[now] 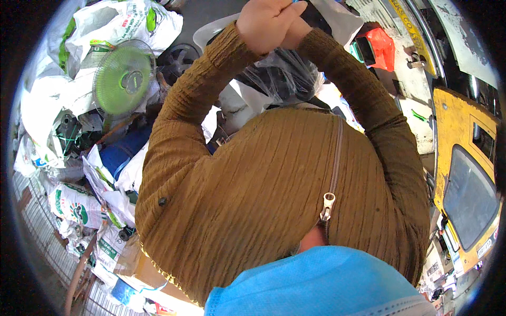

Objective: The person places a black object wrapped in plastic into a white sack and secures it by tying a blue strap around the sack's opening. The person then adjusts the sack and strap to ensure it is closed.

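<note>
At the top edge my left hand lies over my right hand; the two touch, with the fingers drawn together. A small bit of blue shows at the fingers, too little of it to name. Part of both hands is cut off by the frame's edge. Just below them is a bundle of black and clear plastic film. White sheeting spreads around it.
A fan with green blades stands at the left among white printed sacks. Beside it is a black wheel-like part. To the right are a red plastic bag and a yellow panel with a window.
</note>
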Available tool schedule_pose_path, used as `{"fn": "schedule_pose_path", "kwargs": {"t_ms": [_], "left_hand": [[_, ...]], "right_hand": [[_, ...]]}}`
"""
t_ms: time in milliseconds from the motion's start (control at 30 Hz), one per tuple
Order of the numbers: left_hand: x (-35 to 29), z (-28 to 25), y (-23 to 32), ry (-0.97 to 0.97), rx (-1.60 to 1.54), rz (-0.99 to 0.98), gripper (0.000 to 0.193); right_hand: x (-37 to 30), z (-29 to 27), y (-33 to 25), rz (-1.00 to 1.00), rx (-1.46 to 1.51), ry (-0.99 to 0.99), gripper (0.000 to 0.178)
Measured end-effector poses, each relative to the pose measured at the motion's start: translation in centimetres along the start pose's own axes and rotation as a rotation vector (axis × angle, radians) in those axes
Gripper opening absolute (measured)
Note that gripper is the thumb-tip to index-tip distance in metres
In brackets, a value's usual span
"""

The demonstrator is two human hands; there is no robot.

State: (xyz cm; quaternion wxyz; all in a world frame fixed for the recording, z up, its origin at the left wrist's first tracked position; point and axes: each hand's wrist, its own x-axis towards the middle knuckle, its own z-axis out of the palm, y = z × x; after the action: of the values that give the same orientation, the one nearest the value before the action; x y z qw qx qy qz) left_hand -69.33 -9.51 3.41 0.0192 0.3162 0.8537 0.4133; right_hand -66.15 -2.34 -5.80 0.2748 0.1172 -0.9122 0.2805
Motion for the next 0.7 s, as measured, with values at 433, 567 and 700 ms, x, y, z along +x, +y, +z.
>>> {"fn": "schedule_pose_path", "kwargs": {"t_ms": [433,567,700], "left_hand": [[-0.4,-3.9,-1.0,-0.439,-0.502,0.113,0.035],[0.0,-4.3,-1.0,-0.530,-0.661,-0.019,0.035],[0.8,-4.5,-1.3,-0.565,-0.804,0.014,0.034]], "right_hand": [[0.2,-1.8,-1.6,0.309,0.049,-0.196,0.032],[1.4,-5.5,-3.8,0.360,-0.105,-0.461,0.032],[0.1,-10.5,-6.0,0.378,-0.171,-0.632,0.055]]}}
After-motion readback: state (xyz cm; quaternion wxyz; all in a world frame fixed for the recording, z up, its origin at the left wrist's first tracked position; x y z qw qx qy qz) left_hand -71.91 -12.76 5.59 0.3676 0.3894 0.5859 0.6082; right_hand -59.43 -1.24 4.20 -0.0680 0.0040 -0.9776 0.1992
